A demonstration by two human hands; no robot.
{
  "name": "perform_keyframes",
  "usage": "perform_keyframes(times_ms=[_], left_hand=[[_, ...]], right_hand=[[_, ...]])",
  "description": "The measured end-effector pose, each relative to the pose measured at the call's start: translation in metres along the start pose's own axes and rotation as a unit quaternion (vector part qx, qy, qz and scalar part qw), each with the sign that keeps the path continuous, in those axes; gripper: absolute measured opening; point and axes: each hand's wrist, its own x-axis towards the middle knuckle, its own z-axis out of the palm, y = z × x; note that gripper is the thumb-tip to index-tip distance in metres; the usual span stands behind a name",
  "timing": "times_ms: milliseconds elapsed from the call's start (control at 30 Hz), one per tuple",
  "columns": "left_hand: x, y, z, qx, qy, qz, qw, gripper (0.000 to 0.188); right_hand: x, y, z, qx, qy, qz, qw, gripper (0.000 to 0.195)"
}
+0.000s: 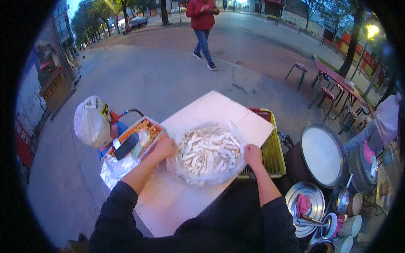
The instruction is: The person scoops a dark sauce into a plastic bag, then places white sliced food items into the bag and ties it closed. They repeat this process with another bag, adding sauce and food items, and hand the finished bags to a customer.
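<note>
A large clear plastic bag [202,182] lies on a pale board [171,202] in front of me. Inside it is a heap of whitish cut strips [210,148]; what they are made of I cannot tell. My left hand [165,147] has its fingers closed on the bag's left edge. On the opposite side, my right hand [253,155] grips the bag's right edge. Just left of my left hand stands a tray [159,125] of orange-brown pieces, with a dark phone-like object [127,146] and crumpled clear plastic [117,169] on it.
A yellow plastic crate [278,151] stands right of the board. Beyond it are a big pot of white liquid [322,156], a metal lid [305,189], a ladle [343,199] and stacked bowls [350,226]. A filled white bag [91,121] sits far left. A person in red [202,19] walks ahead.
</note>
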Motion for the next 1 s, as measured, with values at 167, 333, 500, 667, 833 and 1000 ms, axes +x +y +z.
perform_keyframes(times_ms=[167, 333, 500, 667, 833, 1000], left_hand=[[-0.038, -0.038, 0.041, -0.737, 0.017, -0.279, 0.615, 0.04], [-0.103, -0.038, 0.068, -0.489, 0.106, -0.227, 0.836, 0.052], [-0.118, 0.024, 0.056, -0.632, 0.002, -0.336, 0.699, 0.045], [-0.06, 0.058, 0.083, -0.605, 0.035, -0.279, 0.745, 0.041], [0.026, 0.076, 0.111, -0.616, -0.016, -0.229, 0.754, 0.043], [0.094, 0.046, 0.146, -0.636, -0.013, -0.198, 0.746, 0.044]], right_hand=[[-0.018, 0.021, 0.024, 0.7, -0.039, 0.201, 0.684, 0.032], [-0.072, 0.041, 0.032, 0.385, 0.059, 0.185, 0.902, 0.048], [-0.112, -0.019, 0.017, 0.441, -0.026, 0.211, 0.872, 0.047], [-0.052, 0.011, 0.028, 0.331, 0.046, 0.109, 0.936, 0.038], [0.023, 0.046, 0.022, 0.257, 0.065, 0.131, 0.955, 0.031], [0.011, 0.059, -0.009, 0.394, 0.008, 0.193, 0.899, 0.022]])
